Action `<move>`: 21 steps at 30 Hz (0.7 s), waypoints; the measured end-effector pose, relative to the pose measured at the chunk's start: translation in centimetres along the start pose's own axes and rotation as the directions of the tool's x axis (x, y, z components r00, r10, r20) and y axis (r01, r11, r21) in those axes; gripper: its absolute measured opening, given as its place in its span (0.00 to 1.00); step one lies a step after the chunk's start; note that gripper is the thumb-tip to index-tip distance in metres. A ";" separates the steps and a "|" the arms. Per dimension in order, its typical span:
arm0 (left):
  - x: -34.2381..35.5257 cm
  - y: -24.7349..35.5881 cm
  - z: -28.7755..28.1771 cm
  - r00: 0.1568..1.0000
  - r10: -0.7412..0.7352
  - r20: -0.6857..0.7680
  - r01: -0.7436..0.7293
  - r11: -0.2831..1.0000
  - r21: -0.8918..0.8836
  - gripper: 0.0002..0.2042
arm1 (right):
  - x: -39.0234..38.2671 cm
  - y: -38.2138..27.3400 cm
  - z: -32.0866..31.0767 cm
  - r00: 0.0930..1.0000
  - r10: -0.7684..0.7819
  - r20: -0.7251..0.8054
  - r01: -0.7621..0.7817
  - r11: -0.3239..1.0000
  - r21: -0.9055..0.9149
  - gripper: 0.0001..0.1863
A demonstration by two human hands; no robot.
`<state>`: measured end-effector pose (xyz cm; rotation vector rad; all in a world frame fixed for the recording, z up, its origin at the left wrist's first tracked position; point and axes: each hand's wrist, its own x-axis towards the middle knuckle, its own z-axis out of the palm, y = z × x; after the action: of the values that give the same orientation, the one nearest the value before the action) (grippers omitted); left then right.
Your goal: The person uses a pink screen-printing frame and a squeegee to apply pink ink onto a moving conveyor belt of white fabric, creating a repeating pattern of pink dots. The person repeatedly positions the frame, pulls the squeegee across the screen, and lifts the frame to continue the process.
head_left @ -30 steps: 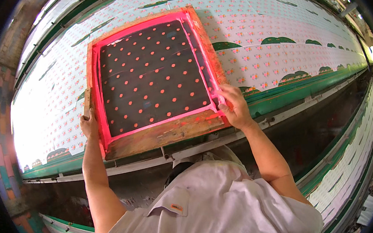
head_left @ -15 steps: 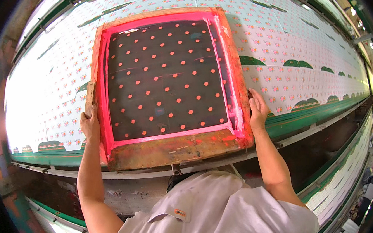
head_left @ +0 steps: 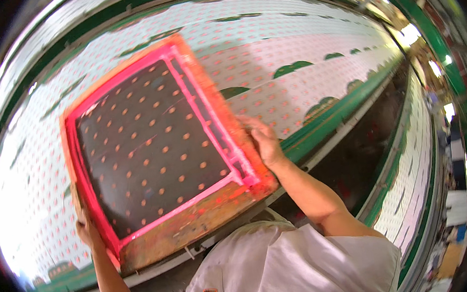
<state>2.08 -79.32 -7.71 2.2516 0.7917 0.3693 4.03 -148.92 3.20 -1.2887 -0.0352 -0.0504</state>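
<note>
A wooden frame (head_left: 198,221) holding a dark, dotted screen (head_left: 145,144) sits between a worker's two hands, over flower-printed sheets (head_left: 316,79) on a green tabletop (head_left: 328,132). Nearly square, with no clear long axis, it is turned askew, its far end pointing away and to the left. The left hand (head_left: 88,231) has its fingers curled around the wood strip (head_left: 78,202) on the left side; the right hand's (head_left: 267,143) fingers, loosely spread, lie against the right side, their grip unclear.

Screen (head_left: 135,156) farther left in view, slanting more steeply — both hands (head_left: 267,145) shifted left too
</note>
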 end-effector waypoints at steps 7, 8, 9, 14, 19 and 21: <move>-0.4 1.6 -0.1 0.961 -0.244 0.131 0.276 0.896 -0.347 0.24 | 0.3 -2.9 0.2 0.999 -0.028 -0.017 0.027 0.998 -0.064 0.39; -0.6 1.7 -0.2 0.956 -0.247 0.156 0.289 0.880 -0.378 0.23 | 0.4 -3.0 0.3 0.999 -0.022 -0.035 0.019 0.996 -0.083 0.39; -0.7 1.6 -0.3 0.956 -0.249 0.153 0.291 0.866 -0.406 0.22 | 0.4 -3.2 0.3 0.999 -0.009 -0.031 0.005 0.993 -0.118 0.39; -1.4 2.0 -0.2 0.945 -0.234 0.230 0.323 0.782 -0.533 0.19 | -0.2 -2.8 0.9 0.998 -0.062 0.021 0.066 0.955 -0.291 0.36; -1.6 2.4 0.2 0.938 -0.208 0.278 0.337 0.743 -0.578 0.20 | 0.2 -1.4 0.7 0.994 -0.045 0.100 0.075 0.944 -0.321 0.33; -1.5 2.2 0.1 0.938 -0.198 0.284 0.335 0.726 -0.601 0.20 | 1.0 -0.8 0.3 0.992 -0.060 0.108 0.097 0.919 -0.383 0.32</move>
<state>1.92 -81.58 -6.33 1.4700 0.7286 0.2191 4.99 -148.83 4.07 -1.6871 -0.1655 -0.0677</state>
